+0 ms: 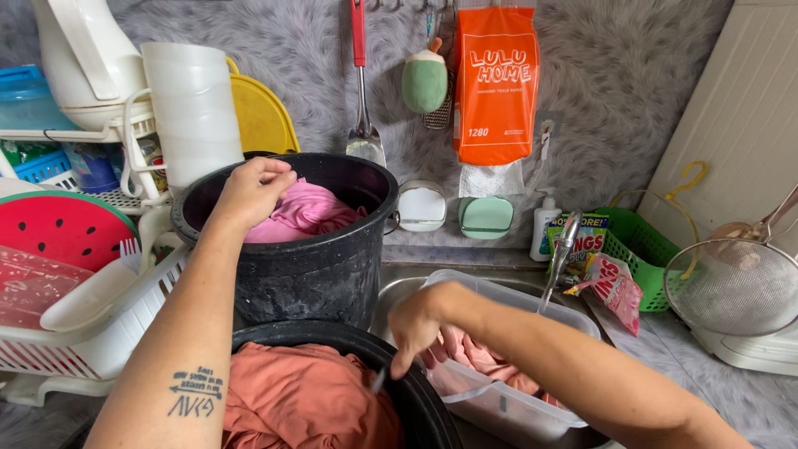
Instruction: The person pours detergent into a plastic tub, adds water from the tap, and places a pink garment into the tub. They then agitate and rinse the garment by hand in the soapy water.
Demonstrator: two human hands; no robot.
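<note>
Head view—looking down, close over the sink (399,287).

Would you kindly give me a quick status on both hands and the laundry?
Left hand on pink cloth in black bucket. Right hand reaching into clear tub of pink laundry. Tap just above right forearm.

Black bucket (307,278) holds pink cloth (303,212); black basin (416,391) holds terracotta cloth (307,399).

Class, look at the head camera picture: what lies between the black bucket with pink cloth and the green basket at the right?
In the head view, between the black bucket and the green basket lie the clear plastic tub and the metal tap.
</note>
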